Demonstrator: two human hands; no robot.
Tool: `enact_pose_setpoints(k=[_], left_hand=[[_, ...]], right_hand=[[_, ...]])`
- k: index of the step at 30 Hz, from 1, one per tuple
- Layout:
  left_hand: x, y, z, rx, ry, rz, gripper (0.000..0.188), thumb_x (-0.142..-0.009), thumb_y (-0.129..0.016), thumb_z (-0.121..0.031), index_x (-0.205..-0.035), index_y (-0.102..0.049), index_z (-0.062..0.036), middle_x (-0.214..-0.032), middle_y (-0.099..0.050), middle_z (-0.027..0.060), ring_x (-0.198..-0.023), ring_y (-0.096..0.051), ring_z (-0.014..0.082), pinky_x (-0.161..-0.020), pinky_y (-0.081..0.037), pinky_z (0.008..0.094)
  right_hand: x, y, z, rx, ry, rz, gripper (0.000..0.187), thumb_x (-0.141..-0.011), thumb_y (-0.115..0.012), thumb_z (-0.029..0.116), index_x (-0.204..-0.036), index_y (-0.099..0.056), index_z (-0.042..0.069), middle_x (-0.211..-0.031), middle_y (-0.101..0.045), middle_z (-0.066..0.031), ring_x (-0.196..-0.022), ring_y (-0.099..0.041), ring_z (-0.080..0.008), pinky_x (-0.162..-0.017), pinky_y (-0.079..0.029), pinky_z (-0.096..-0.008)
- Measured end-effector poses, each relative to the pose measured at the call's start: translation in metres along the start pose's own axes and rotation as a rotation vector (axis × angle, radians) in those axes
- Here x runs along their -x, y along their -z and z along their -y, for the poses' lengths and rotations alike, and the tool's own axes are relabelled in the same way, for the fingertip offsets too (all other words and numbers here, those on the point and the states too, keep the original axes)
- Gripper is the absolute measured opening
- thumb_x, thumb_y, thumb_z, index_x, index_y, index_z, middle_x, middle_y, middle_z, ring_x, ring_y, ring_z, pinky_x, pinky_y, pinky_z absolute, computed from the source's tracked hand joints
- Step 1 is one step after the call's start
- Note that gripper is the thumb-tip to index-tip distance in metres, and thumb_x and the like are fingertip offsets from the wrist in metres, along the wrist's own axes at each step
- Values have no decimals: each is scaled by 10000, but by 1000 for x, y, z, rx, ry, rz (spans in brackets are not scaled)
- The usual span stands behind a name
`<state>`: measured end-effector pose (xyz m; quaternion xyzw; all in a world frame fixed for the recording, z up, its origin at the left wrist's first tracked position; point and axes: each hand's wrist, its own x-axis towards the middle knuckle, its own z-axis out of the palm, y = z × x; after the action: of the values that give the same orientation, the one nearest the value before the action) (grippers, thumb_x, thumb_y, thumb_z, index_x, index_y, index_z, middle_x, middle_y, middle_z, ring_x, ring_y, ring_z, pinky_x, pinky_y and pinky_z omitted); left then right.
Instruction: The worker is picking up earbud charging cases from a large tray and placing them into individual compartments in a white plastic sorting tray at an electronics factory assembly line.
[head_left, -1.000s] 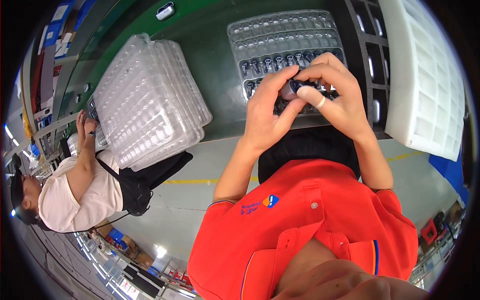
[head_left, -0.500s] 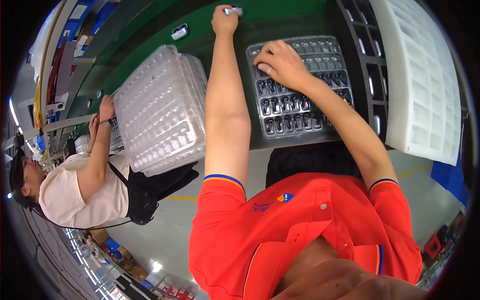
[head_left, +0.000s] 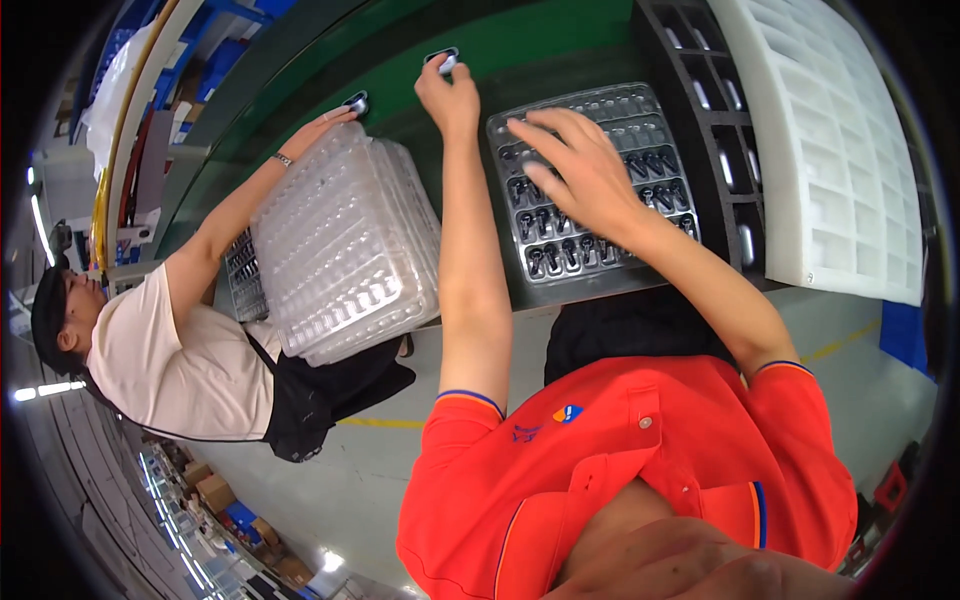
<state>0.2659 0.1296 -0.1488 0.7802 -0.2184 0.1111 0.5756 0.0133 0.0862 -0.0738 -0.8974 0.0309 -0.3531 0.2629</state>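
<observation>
My left hand (head_left: pixel 448 92) reaches out over the green belt (head_left: pixel 520 40). Its thumb and forefinger are apart at the near edge of a small, rounded silver case (head_left: pixel 442 60) lying there. Over the clear plastic tray (head_left: pixel 575 270) hovers my right hand (head_left: pixel 580 165), slightly blurred, fingers spread and holding nothing visible. Small black stemmed pieces (head_left: pixel 568 250), resembling earbuds, fill the tray's nearer rows; the far rows show bare pockets. My right hand hides part of the middle rows.
Left of my arm stands a stack of clear trays (head_left: pixel 335 240). Beyond it, a co-worker's hand (head_left: pixel 325 122) reaches to another small case (head_left: pixel 357 103). Right of my tray are a black compartment holder (head_left: pixel 722 118) with silver-looking pieces and a white foam tray (head_left: pixel 830 150).
My left hand has drawn nearer, its fingers now looser at the silver case. My right hand has lifted and spread its fingers. The co-worker's arm has stretched to the other case.
</observation>
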Motion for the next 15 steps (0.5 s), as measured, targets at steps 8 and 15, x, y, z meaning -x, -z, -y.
enact_pose_setpoints(k=[8, 15], left_hand=[[7, 5, -109, 15, -238, 245, 279, -925, -651, -174, -1156, -651, -19, -1158, -653, 134, -1098, -616, 266, -952, -471, 363], [70, -68, -171, 3, -484, 523, 284, -908, -661, -136, -1163, -648, -12, -1227, -641, 148, -1177, -597, 287, -1038, -438, 380]], right_hand=[[13, 279, -6, 176, 175, 101, 248, -850, -658, 53, -1093, -682, 7, -1060, -707, -139, -953, -678, -305, -850, -530, -386], [7, 388, -204, 583, -399, -97, 236, -899, -633, 106, -1117, -688, 34, -1059, -701, -93, -885, -667, -208, -812, -535, -349]])
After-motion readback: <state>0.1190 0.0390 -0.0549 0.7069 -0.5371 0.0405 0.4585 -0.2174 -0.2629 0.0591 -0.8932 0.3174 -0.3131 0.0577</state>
